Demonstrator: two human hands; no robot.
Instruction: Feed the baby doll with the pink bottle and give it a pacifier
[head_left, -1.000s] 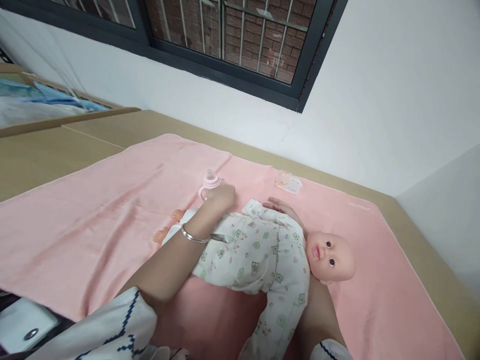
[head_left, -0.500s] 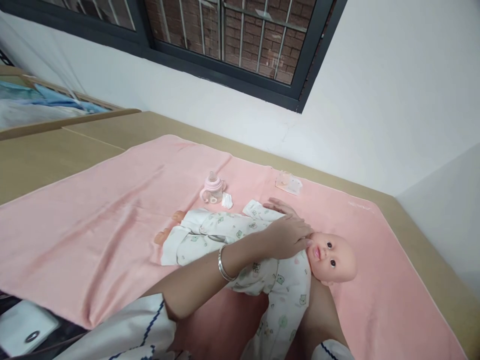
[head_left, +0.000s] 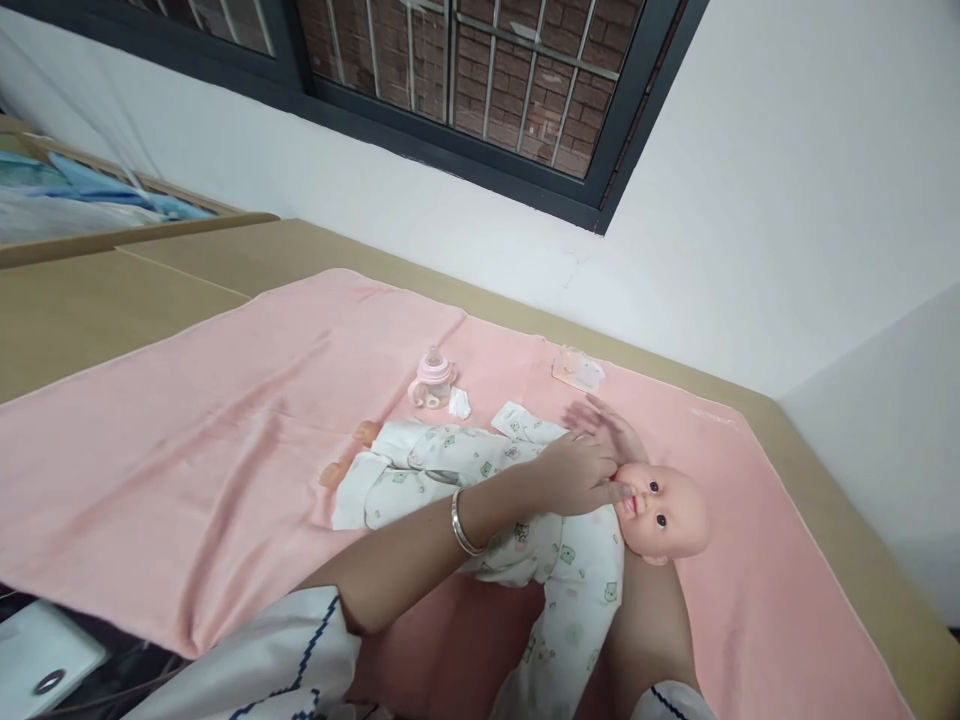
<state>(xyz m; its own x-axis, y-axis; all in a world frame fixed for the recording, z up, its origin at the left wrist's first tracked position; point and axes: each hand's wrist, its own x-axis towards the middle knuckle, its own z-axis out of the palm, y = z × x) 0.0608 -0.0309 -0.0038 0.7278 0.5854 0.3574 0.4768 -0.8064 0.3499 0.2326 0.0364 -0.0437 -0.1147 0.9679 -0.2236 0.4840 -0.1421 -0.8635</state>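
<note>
A bald baby doll [head_left: 675, 515] in a white patterned bodysuit [head_left: 427, 500] lies on its back on a pink sheet [head_left: 247, 420], with its head to the right. My left hand [head_left: 574, 475] reaches across the doll's upper chest. Its fingers rest near the neck, and its thumb is close to the mouth. My right forearm passes beneath the doll's neck and shoulder area. Beyond the doll, my right hand [head_left: 607, 430] appears raised beside its head, fingers apart and blurred, with nothing seen in it.
Past the doll's legs stands a pink-lidded baby bottle [head_left: 435, 378] with a crumpled white piece [head_left: 460, 403] beside it. A clear and white packet [head_left: 577, 370] lies near the far edge. A white device [head_left: 49, 660] sits at the lower left. A window [head_left: 465, 90] is above.
My right hand has lifted from beside the doll's shoulder toward its head, its fingers spreading. My left thumb has moved nearer the doll's mouth. The view has shifted slightly.
</note>
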